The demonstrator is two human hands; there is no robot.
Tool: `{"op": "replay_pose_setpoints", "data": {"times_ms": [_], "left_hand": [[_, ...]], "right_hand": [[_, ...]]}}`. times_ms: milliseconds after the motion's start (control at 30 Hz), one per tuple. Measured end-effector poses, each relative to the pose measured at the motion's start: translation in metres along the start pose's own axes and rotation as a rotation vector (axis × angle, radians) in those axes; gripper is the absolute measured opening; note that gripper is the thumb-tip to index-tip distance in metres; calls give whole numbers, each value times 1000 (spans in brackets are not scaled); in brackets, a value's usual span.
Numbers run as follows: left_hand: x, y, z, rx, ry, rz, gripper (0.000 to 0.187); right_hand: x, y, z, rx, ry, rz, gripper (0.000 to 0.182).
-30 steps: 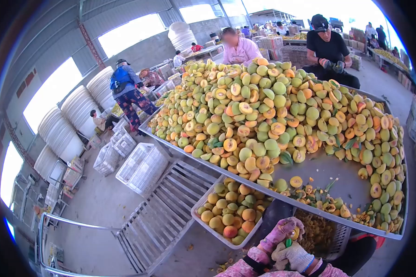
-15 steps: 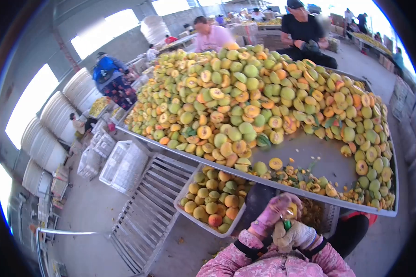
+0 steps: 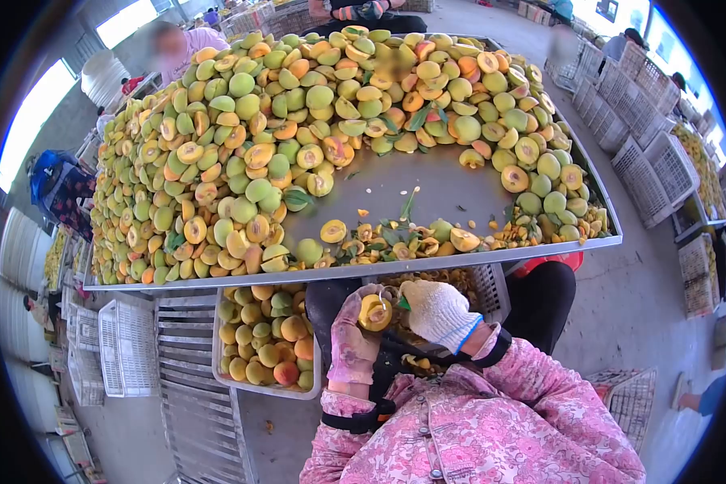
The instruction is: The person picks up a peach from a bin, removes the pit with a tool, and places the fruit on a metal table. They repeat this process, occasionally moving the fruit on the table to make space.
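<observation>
You are in a big packing shed, at a metal table (image 3: 452, 189) heaped with green and orange peaches (image 3: 242, 137), many of them halved, with pits and leaves strewn along its near edge. Under that edge sits a white crate (image 3: 218, 355) of whole peaches, left of your lap. Your left hand (image 3: 351, 335), in a pink glove, is curled around a halved peach (image 3: 375, 312) just below the table rim. Your right hand (image 3: 436, 310), in a white glove, is closed on a green-handled tool (image 3: 403, 303) touching that peach.
</observation>
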State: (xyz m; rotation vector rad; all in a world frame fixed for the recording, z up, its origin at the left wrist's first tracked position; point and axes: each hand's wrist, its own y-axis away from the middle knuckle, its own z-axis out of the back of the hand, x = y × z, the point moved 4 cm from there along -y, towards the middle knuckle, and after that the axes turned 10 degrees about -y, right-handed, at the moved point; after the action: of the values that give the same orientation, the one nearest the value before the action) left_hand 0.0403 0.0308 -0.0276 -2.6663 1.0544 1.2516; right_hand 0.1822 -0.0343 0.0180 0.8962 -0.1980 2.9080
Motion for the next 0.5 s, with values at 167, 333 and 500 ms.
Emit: {"op": "replay_pose_setpoints", "data": {"times_ms": [167, 333, 500], "left_hand": [[3, 3, 1, -33, -27, -20, 23], [14, 4, 10, -125, 4, 39, 16], [23, 6, 13, -168, -109, 82, 21]], "right_hand": [[-4, -5, -12, 68, 97, -16, 16], [-6, -1, -24, 101, 121, -59, 19], [-16, 0, -35, 99, 136, -29, 18]]}}
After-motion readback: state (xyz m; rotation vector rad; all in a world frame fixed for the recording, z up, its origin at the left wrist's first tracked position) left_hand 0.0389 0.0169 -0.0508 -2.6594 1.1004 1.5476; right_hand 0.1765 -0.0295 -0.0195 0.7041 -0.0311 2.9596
